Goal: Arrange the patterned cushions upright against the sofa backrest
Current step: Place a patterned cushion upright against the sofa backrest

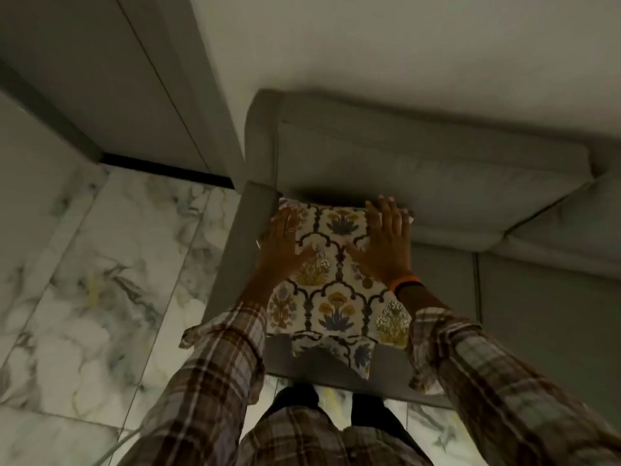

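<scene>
A patterned cushion (pixel 337 290) with cream fabric and yellow and blue flower motifs rests at the left end of the grey sofa, its top edge near the backrest (pixel 420 169). My left hand (pixel 284 245) lies flat on its upper left part, fingers spread, a ring on one finger. On the upper right part, my right hand (pixel 386 243) presses flat too, with an orange band at the wrist. A corner of a second patterned cushion (pixel 356 358) pokes out from under the first one, over the seat's front edge.
The grey sofa armrest (pixel 248 227) stands just left of the cushion. More seat (pixel 537 297) stretches to the right. Marble floor tiles (pixel 111 280) lie on the left, with a grey wall panel (pixel 100 79) behind. My legs stand against the sofa front.
</scene>
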Tool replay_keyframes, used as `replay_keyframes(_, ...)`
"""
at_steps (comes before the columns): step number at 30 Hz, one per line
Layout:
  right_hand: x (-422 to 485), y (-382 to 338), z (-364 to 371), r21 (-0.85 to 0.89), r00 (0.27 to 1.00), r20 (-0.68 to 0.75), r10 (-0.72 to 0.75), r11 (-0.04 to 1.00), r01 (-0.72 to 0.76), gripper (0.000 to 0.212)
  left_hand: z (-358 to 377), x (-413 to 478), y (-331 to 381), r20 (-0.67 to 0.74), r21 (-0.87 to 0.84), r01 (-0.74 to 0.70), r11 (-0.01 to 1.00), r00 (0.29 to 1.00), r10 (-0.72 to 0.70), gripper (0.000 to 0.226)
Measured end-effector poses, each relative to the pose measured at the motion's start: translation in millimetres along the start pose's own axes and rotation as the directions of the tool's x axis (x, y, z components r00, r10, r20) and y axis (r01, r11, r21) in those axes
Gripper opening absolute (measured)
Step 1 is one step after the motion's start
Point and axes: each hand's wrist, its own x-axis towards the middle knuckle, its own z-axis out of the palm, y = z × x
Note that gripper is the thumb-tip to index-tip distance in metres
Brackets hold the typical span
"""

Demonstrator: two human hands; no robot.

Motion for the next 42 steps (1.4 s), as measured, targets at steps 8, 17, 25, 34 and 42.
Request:
replay_keyframes(8, -61, 40, 44, 0.355, 0.764, 0.333, 0.552, 0.678, -0.644, 0.112, 37, -3, 4, 0.362, -0.517, 0.628, 0.582, 0.776, -0.516, 0.102)
replay_keyframes(17, -80, 77, 16, 0.665, 0.501, 0.407, 0.764, 0.129, -0.736, 0.084, 43, 2, 65, 0.27, -0.641, 0.593, 0.486, 0.768, -0.581, 0.089)
replay_keyframes(25, -135, 216, -47, 0.825, 0.486, 0.049, 0.873, 0.238, -0.512, 0.072, 127, 4, 218, 0.23, -0.723, 0.423, 0.546, 0.893, -0.387, 0.089)
replay_keyframes(34, -151, 476, -24, 0.832, 0.656, 0.098, 0.748, 0.301, -0.467, 0.06, 303, 74, 357, 0.348, -0.628, 0.444, 0.639, 0.895, -0.28, 0.108)
replay_keyframes(42, -132, 590, 64, 0.821, 0.792, 0.125, 0.598, 0.385, -0.421, 0.077, 423, 119, 367, 0.313, -0.432, 0.521, 0.736, 0.852, -0.419, 0.104)
